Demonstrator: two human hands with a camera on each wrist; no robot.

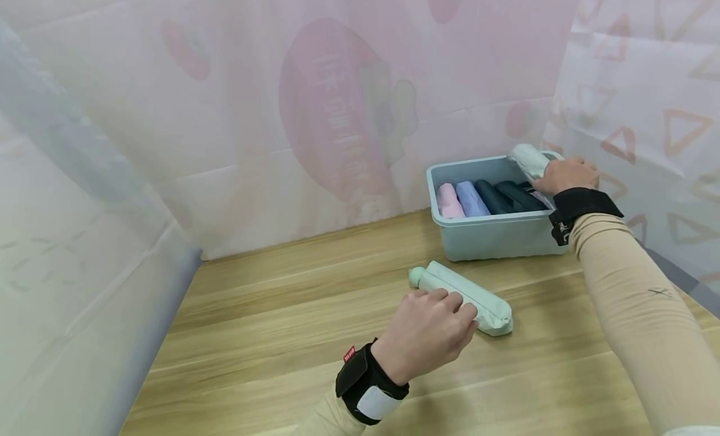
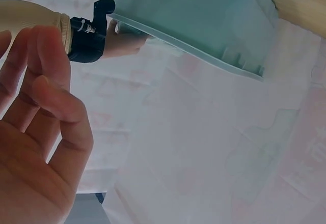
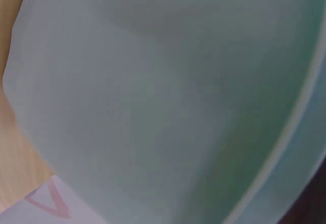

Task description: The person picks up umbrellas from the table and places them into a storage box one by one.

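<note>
- The right hand (image 1: 565, 175) grips a pale mint folded umbrella (image 1: 529, 160), tilted over the far right corner of the light blue plastic bin (image 1: 495, 236).
- The bin holds pink, lavender and dark navy folded umbrellas (image 1: 488, 197) packed side by side; the free slot looks to be at the right end.
- The left hand (image 1: 424, 333) rests with relaxed fingers on a second mint umbrella (image 1: 467, 297) lying on the wooden table (image 1: 270, 336).
- Lowering the held umbrella parallel to its neighbours would likely seat it cleanly.

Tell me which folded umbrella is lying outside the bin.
The mint-green umbrella on the wooden table, under the left hand. The others sit in the blue bin.
</note>
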